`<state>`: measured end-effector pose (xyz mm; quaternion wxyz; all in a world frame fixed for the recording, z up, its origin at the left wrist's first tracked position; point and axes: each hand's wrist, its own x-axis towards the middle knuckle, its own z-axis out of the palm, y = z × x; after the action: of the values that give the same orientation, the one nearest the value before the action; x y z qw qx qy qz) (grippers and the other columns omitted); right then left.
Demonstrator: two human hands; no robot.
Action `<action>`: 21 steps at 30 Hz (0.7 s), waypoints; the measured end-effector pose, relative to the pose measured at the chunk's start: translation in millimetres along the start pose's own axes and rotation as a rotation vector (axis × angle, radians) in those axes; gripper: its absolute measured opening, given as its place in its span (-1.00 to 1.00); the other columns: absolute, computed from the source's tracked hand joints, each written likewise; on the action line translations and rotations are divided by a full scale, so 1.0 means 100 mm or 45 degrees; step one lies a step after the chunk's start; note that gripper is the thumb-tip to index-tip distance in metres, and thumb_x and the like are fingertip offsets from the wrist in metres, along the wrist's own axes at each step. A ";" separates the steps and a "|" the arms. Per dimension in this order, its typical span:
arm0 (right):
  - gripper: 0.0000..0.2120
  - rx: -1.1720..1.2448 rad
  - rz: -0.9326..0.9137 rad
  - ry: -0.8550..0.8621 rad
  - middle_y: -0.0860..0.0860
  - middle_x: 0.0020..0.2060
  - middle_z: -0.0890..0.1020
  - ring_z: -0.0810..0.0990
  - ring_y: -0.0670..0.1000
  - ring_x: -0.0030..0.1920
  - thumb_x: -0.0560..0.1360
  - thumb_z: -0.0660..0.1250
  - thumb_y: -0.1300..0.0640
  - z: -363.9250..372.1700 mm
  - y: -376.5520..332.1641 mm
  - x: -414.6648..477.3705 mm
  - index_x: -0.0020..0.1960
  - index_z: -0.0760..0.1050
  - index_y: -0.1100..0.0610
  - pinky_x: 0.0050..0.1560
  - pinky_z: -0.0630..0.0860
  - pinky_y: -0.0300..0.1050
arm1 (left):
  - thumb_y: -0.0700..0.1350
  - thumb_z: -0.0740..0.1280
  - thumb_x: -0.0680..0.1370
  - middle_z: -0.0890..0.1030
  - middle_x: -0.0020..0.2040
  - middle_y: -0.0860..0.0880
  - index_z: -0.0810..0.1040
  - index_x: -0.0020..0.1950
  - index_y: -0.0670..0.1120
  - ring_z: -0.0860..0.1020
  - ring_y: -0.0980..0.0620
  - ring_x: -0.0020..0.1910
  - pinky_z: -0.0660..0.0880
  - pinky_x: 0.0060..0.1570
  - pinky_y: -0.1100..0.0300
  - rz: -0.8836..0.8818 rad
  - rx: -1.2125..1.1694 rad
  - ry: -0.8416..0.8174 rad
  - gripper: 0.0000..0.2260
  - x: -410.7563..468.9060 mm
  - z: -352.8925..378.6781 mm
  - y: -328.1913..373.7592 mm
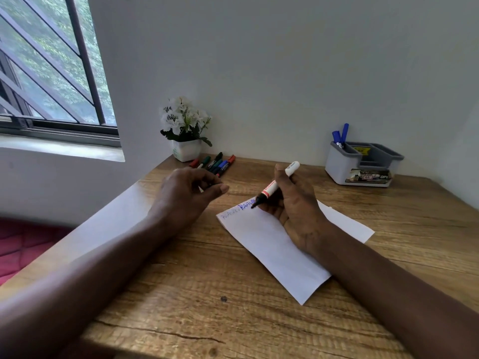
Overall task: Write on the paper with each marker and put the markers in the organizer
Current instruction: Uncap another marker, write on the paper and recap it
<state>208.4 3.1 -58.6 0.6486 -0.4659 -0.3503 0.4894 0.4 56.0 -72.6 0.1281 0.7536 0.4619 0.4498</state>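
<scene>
A white sheet of paper [261,239] lies angled on the wooden desk [181,294], with two words in blue ink near its far corner. My right hand [295,206] grips an uncapped white marker [274,186] with a red band, its black tip touching the paper just after the blue writing. My left hand [186,190] hovers left of the sheet, fingers curled around a small dark piece that looks like the marker's cap. Several capped markers [216,163] lie in a loose row at the back. The grey organizer [360,164] stands back right with two blue markers [340,136] upright in it.
A white pot of white flowers [185,130] stands in the back corner beside the loose markers. The wall runs close behind the desk and a barred window [51,73] is at the left. Red fabric [20,244] shows below the desk's left edge.
</scene>
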 end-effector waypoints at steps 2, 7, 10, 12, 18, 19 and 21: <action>-0.77 -0.047 -0.045 0.033 0.03 -0.36 0.54 0.54 -0.01 -0.30 0.59 0.35 -0.07 0.01 -0.01 -0.01 -0.10 0.51 0.08 -0.28 0.55 -0.13 | 0.22 0.47 0.45 0.66 -0.21 0.18 0.73 -0.07 0.15 0.57 0.18 -0.19 0.50 -0.23 0.14 0.007 0.087 -0.155 -0.81 0.07 0.01 0.04; -0.62 -0.072 -0.059 -0.045 0.02 -0.54 0.45 0.43 -0.02 -0.49 0.63 0.27 -0.11 0.00 -0.02 -0.04 -0.22 0.44 0.14 -0.47 0.35 -0.17 | 0.19 0.46 0.49 0.60 -0.23 0.24 0.73 -0.04 0.10 0.56 0.27 -0.20 0.42 -0.27 0.31 0.154 0.268 -0.243 -0.80 0.35 0.12 0.16; -0.60 -0.031 -0.040 -0.075 0.05 -0.50 0.49 0.49 0.01 -0.46 0.65 0.23 -0.11 -0.02 -0.01 -0.02 -0.21 0.48 0.16 -0.48 0.41 -0.19 | 0.20 0.43 0.52 0.58 -0.19 0.24 0.73 0.01 0.11 0.53 0.29 -0.20 0.36 -0.28 0.33 0.201 0.307 -0.266 -0.78 0.46 0.25 0.13; -0.61 -0.020 -0.026 -0.073 0.06 -0.49 0.52 0.52 0.02 -0.45 0.65 0.22 -0.11 -0.02 0.01 0.00 -0.18 0.50 0.17 -0.48 0.44 -0.19 | 0.22 0.40 0.53 0.55 -0.16 0.22 0.72 0.05 0.12 0.50 0.24 -0.18 0.31 -0.29 0.30 0.259 0.394 -0.300 -0.75 0.47 0.32 0.06; -0.60 -0.028 -0.001 -0.028 0.05 -0.48 0.56 0.54 0.02 -0.43 0.66 0.20 -0.12 -0.01 0.01 0.03 -0.15 0.53 0.17 -0.44 0.46 -0.17 | 0.34 0.26 0.53 0.56 -0.07 0.17 0.65 0.21 0.15 0.50 0.12 -0.05 0.35 -0.16 0.12 0.270 0.496 -0.344 -0.59 0.48 0.35 -0.01; -0.60 -0.011 0.009 -0.027 0.05 -0.47 0.56 0.54 0.02 -0.43 0.66 0.20 -0.12 -0.02 0.01 0.03 -0.15 0.53 0.17 -0.44 0.46 -0.17 | 0.39 0.22 0.51 0.58 -0.05 0.16 0.62 0.26 0.14 0.52 0.11 -0.03 0.40 -0.12 0.10 0.226 0.462 -0.317 -0.52 0.48 0.33 -0.01; -0.60 0.038 0.030 -0.033 0.06 -0.46 0.57 0.54 0.02 -0.44 0.66 0.20 -0.12 -0.03 -0.01 0.03 -0.15 0.53 0.17 -0.45 0.46 -0.18 | 0.49 0.15 0.47 0.58 0.03 0.14 0.56 0.33 0.13 0.54 0.07 0.06 0.50 0.01 0.02 0.110 0.395 -0.267 -0.38 0.45 0.27 0.00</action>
<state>211.9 5.2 -59.0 0.6453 -0.4539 -0.3457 0.5080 29.2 99.0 -62.6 0.0383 0.8263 0.4770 0.2971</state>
